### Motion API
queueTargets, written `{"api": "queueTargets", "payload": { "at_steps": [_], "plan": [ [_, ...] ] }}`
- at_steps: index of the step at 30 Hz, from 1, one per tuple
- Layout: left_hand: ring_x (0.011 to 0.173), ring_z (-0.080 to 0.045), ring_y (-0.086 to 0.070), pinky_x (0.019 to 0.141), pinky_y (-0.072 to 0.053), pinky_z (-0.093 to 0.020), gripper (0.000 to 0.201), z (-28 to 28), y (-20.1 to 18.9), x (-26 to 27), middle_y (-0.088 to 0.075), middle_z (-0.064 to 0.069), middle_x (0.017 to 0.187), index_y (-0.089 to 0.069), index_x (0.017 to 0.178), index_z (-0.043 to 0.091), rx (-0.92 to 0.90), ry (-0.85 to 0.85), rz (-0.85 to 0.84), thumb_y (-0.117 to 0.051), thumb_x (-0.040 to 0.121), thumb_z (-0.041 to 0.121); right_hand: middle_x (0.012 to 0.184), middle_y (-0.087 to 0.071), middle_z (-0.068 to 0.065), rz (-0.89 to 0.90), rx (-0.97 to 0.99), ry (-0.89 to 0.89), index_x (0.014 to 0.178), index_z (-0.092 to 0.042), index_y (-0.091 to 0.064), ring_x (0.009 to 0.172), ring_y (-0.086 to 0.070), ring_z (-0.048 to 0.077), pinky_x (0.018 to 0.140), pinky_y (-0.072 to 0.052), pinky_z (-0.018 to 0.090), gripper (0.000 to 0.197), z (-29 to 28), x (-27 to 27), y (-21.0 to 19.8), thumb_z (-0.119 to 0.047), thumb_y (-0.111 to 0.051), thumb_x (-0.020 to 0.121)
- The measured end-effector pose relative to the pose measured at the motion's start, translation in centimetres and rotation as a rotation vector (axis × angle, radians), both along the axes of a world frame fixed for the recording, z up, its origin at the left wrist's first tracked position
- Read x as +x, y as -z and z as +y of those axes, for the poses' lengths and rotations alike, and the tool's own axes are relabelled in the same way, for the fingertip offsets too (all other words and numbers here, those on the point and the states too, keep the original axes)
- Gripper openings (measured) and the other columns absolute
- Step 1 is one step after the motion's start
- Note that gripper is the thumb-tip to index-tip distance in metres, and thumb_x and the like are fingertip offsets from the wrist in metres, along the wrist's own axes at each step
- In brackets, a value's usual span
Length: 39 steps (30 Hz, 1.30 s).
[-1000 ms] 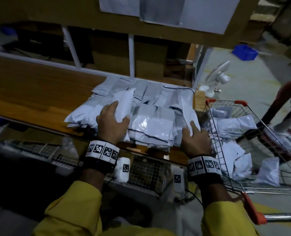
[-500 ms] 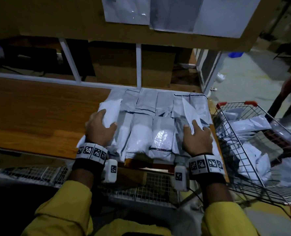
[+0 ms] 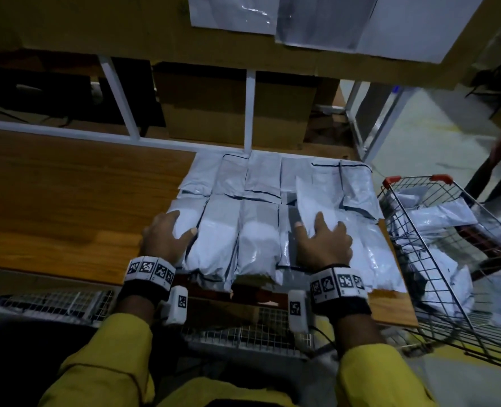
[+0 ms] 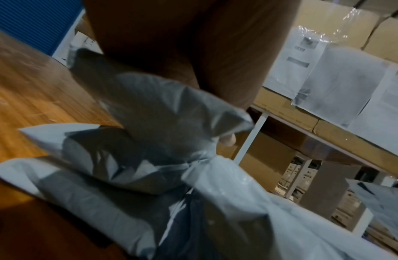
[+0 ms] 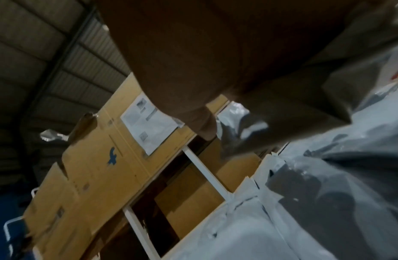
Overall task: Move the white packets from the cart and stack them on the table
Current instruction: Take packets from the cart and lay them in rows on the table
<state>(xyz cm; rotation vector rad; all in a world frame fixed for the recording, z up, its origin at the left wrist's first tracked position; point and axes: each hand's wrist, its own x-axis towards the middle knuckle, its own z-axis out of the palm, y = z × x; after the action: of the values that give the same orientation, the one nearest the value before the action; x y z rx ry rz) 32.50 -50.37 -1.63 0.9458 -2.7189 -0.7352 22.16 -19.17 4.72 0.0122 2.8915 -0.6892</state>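
Head view: two rows of white packets (image 3: 258, 207) cover the counter (image 3: 67, 195). Left hand (image 3: 164, 239) grips the left-end packet (image 3: 184, 224); right hand (image 3: 325, 245) holds another (image 3: 316, 201). At 3 o'clock, cart (image 3: 413, 248) still holds several.

Left wrist: fingers (image 4: 227, 140) curl round packet.

Right wrist: blurred, grip confirmed.

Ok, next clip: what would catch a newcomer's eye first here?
Probably the white packets laid in overlapping rows on the right end of the wooden table, with the left hand gripping the leftmost packet and the right hand holding another at the right side. Next, the wire cart beside the table's right edge, with more packets inside.
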Motion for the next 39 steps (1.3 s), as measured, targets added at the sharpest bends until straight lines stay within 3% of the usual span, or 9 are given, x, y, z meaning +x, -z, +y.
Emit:
{"api": "queueTargets", "payload": {
  "at_steps": [3,6,10,16,22,28,31,34,39],
  "plan": [
    [0.125,-0.038,-0.05,0.102,-0.045,-0.052,0.087,-0.8,1.4,-0.4,-0.053,-0.01,0.141,-0.053,0.14,0.024,-0.029,0.013,-0.026,-0.039,0.077,0.082,0.162,-0.006,0.023,0.002,0.134,-0.026,0.158,-0.024,-0.022,0.144,-0.018,0.041,0.116,-0.022,0.049,0.074,-1.5,0.7,1.9,-0.062,-0.038,0.097],
    [0.13,-0.04,-0.045,0.107,-0.039,-0.055,0.078,-0.4,0.8,-0.8,-0.045,-0.01,0.149,-0.049,0.143,0.03,-0.002,-0.011,-0.057,-0.028,0.086,0.078,0.161,-0.008,0.026,0.045,0.252,-0.047,0.158,-0.02,-0.023,0.142,-0.021,0.042,0.113,-0.023,0.049,0.073,-2.3,1.3,3.7,-0.06,-0.037,0.098],
    [0.135,-0.045,-0.035,0.112,-0.03,-0.054,0.049,0.3,0.3,-1.0,-0.029,-0.012,0.16,-0.038,0.152,0.035,-0.021,-0.045,-0.143,-0.031,0.105,0.047,0.163,-0.004,0.027,0.03,0.33,-0.072,0.159,-0.02,-0.016,0.148,-0.008,0.043,0.116,-0.017,0.052,0.073,-2.5,1.5,5.0,-0.06,-0.031,0.099],
    [0.133,-0.046,-0.038,0.109,-0.035,-0.055,0.054,0.2,1.2,-1.3,-0.024,-0.016,0.16,-0.025,0.154,0.044,-0.064,-0.02,-0.238,-0.033,0.102,0.054,0.161,0.006,0.032,0.024,0.337,-0.09,0.16,-0.017,-0.006,0.15,0.008,0.047,0.119,-0.01,0.054,0.076,-3.1,1.0,6.9,-0.059,-0.028,0.1],
    [0.132,-0.048,-0.041,0.106,-0.039,-0.059,0.057,-0.4,1.4,-1.2,-0.028,-0.019,0.157,-0.023,0.153,0.048,-0.036,-0.012,-0.238,-0.037,0.098,0.06,0.158,0.005,0.039,0.024,0.298,-0.05,0.16,-0.013,-0.006,0.148,0.008,0.051,0.118,-0.012,0.055,0.079,-3.8,1.0,7.8,-0.057,-0.034,0.1],
    [0.135,-0.048,-0.04,0.107,-0.035,-0.061,0.065,-0.7,-0.3,-1.2,-0.031,-0.02,0.156,-0.028,0.152,0.044,-0.029,-0.092,-0.164,-0.044,0.093,0.068,0.161,0.002,0.032,0.08,0.295,-0.067,0.159,-0.015,-0.007,0.15,0.003,0.048,0.119,-0.013,0.055,0.082,-3.1,0.5,5.6,-0.062,-0.034,0.098],
    [0.136,-0.046,-0.04,0.107,-0.035,-0.064,0.072,-0.5,-2.1,-1.4,-0.035,-0.018,0.155,-0.033,0.152,0.033,-0.068,-0.151,-0.097,-0.044,0.091,0.07,0.163,-0.001,0.028,0.105,0.261,-0.047,0.159,-0.015,-0.01,0.15,0.002,0.044,0.118,-0.015,0.055,0.08,-2.7,0.1,4.1,-0.061,-0.035,0.099],
    [0.138,-0.042,-0.038,0.11,-0.032,-0.062,0.068,0.8,-4.4,-1.8,-0.036,-0.015,0.156,-0.04,0.15,0.023,-0.086,-0.169,-0.001,-0.049,0.095,0.062,0.164,-0.002,0.024,0.105,0.194,-0.023,0.159,-0.016,-0.014,0.151,0.002,0.04,0.119,-0.013,0.054,0.075,-1.6,-0.1,2.7,-0.058,-0.033,0.1],
    [0.133,-0.037,-0.045,0.107,-0.036,-0.057,0.055,4.3,-7.5,-3.1,-0.044,-0.008,0.15,-0.05,0.142,0.024,-0.104,-0.09,0.181,-0.056,0.095,0.052,0.164,-0.008,0.022,0.108,0.135,0.009,0.157,-0.017,-0.022,0.152,-0.001,0.037,0.119,-0.013,0.053,0.07,1.3,-0.2,1.2,-0.056,-0.037,0.101]
  ]
}}
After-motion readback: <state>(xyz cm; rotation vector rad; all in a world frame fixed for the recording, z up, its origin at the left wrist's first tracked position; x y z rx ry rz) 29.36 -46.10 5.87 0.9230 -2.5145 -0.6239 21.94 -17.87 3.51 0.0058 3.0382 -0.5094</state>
